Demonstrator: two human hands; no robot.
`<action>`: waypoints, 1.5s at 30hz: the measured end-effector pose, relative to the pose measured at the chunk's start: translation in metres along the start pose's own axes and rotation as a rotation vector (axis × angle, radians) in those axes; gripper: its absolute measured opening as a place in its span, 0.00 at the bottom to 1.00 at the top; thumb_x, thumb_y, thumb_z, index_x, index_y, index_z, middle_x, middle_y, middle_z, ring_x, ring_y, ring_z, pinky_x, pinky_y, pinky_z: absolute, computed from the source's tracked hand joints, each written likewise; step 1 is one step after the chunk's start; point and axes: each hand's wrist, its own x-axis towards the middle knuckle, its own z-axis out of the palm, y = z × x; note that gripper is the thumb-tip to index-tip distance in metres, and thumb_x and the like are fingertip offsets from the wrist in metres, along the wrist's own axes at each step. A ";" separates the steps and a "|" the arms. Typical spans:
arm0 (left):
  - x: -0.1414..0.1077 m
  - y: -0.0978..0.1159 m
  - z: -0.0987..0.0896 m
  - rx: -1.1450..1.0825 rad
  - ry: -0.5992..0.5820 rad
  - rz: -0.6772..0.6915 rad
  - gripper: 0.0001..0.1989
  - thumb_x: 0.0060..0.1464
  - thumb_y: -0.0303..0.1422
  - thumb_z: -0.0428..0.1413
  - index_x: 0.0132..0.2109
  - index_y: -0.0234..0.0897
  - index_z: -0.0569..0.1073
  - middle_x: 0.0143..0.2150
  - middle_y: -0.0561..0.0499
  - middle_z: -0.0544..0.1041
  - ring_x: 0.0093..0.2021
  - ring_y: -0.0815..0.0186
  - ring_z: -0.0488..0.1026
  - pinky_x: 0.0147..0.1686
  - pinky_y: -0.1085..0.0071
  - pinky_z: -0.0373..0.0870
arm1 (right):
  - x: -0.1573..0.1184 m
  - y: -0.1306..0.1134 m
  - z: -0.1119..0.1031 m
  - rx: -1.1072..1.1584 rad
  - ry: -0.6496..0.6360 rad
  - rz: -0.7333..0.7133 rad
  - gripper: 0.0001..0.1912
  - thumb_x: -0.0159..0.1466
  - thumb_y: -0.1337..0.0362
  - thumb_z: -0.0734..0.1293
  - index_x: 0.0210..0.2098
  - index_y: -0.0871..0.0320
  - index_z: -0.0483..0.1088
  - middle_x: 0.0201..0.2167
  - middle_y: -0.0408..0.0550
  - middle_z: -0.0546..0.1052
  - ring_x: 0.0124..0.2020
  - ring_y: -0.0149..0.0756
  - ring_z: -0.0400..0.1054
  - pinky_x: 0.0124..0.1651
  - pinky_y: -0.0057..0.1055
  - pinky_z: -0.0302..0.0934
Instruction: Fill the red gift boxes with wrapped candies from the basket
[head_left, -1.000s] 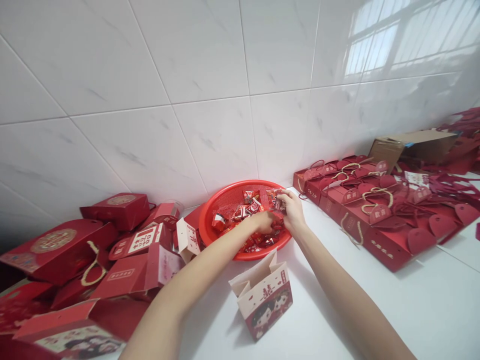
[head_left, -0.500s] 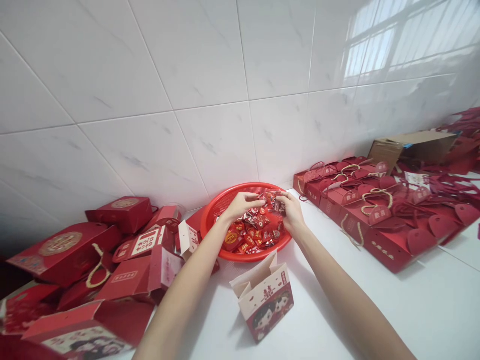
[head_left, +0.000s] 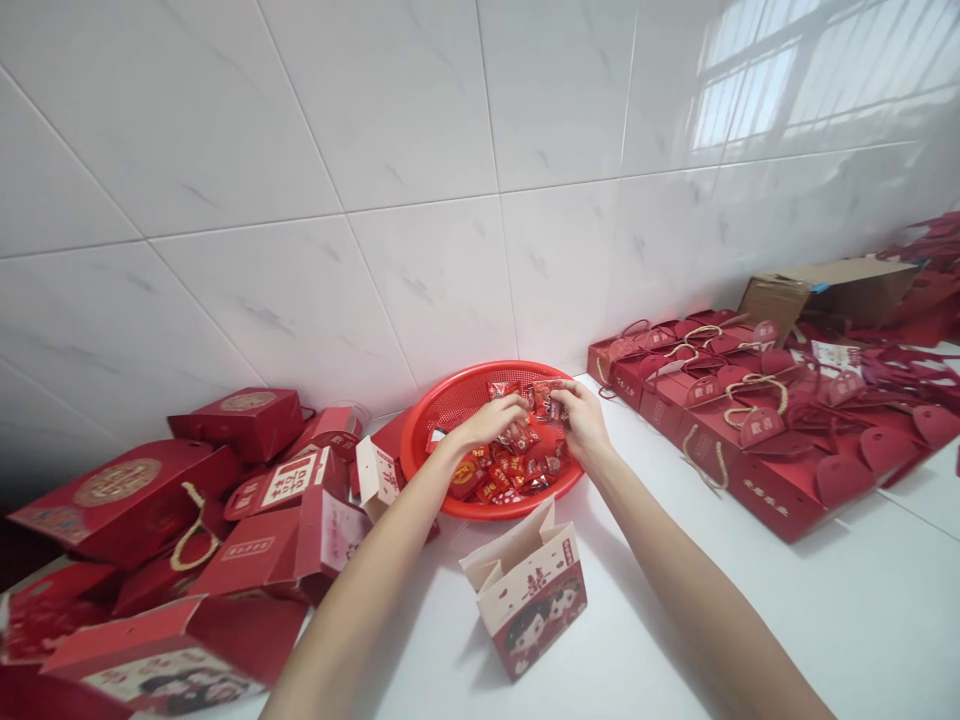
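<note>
A red perforated plastic basket (head_left: 420, 470) stands against the tiled wall, holding many red-wrapped candies (head_left: 495, 478). Over its right side, my right hand (head_left: 586, 425) pinches a small red candy packet (head_left: 543, 398) between thumb and fingers. My left hand (head_left: 491, 420) is down among the candies with its fingers bent together; whatever lies under the fingertips is hidden. In front of the basket, between my forearms, a cream and red paper gift box (head_left: 536, 605) stands upright with its top open. Cartoon faces are printed on its front.
Red gift boxes (head_left: 255, 550) lie piled at the left, some with rope handles. Rows of red boxes with rope handles (head_left: 750, 420) stand at the right, and a cardboard carton (head_left: 780, 300) is behind them. The white table (head_left: 645, 620) meets the tiled wall (head_left: 420, 280).
My left hand has moved slightly down, away from my right hand and onto the candies. My right hand still holds the packet in nearly the same place. The open gift box has stayed put.
</note>
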 end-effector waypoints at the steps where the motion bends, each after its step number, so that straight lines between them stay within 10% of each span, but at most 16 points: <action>1: -0.001 -0.001 0.000 0.039 -0.055 -0.022 0.17 0.56 0.38 0.51 0.46 0.36 0.78 0.37 0.49 0.80 0.34 0.63 0.75 0.36 0.71 0.71 | 0.000 0.000 0.000 0.004 0.018 -0.005 0.09 0.43 0.66 0.69 0.26 0.56 0.68 0.16 0.34 0.67 0.18 0.26 0.57 0.23 0.25 0.52; 6: -0.005 -0.008 0.009 0.263 -0.204 -0.077 0.20 0.27 0.30 0.69 0.36 0.39 0.81 0.38 0.50 0.81 0.39 0.57 0.76 0.38 0.70 0.70 | -0.001 -0.002 0.002 0.005 0.036 -0.003 0.08 0.43 0.67 0.68 0.25 0.56 0.68 0.16 0.33 0.66 0.18 0.26 0.57 0.23 0.25 0.53; 12: -0.003 -0.004 0.017 0.375 -0.188 -0.083 0.08 0.34 0.25 0.63 0.28 0.37 0.80 0.24 0.52 0.77 0.29 0.62 0.73 0.33 0.70 0.67 | -0.003 -0.004 0.004 0.043 0.033 0.000 0.07 0.42 0.68 0.68 0.23 0.56 0.68 0.16 0.33 0.68 0.18 0.25 0.56 0.22 0.25 0.52; 18: -0.028 0.009 -0.007 0.151 0.138 0.027 0.14 0.53 0.35 0.56 0.44 0.34 0.79 0.36 0.48 0.81 0.37 0.62 0.76 0.40 0.69 0.71 | -0.010 -0.019 0.009 0.097 -0.045 0.106 0.09 0.41 0.69 0.71 0.23 0.56 0.70 0.20 0.35 0.73 0.22 0.27 0.64 0.27 0.25 0.59; 26: -0.087 0.045 -0.007 -0.721 0.479 0.163 0.29 0.45 0.49 0.66 0.50 0.35 0.79 0.46 0.44 0.82 0.40 0.58 0.81 0.50 0.58 0.76 | -0.052 -0.060 0.025 0.125 -0.266 0.190 0.14 0.42 0.66 0.76 0.28 0.56 0.74 0.25 0.38 0.77 0.24 0.30 0.68 0.24 0.25 0.62; 33: -0.114 0.069 0.014 -0.691 0.740 0.195 0.30 0.43 0.46 0.69 0.51 0.34 0.79 0.52 0.41 0.81 0.51 0.54 0.78 0.53 0.56 0.75 | -0.090 -0.072 0.031 0.032 -0.320 0.087 0.18 0.45 0.61 0.77 0.34 0.55 0.72 0.27 0.40 0.78 0.23 0.32 0.69 0.23 0.27 0.63; 45: -0.141 0.088 0.038 -0.487 1.002 0.170 0.23 0.51 0.40 0.65 0.52 0.33 0.77 0.39 0.44 0.84 0.41 0.56 0.82 0.46 0.60 0.80 | -0.131 -0.073 0.030 -0.118 -0.345 -0.202 0.16 0.53 0.56 0.76 0.37 0.53 0.70 0.29 0.41 0.75 0.22 0.29 0.66 0.23 0.27 0.66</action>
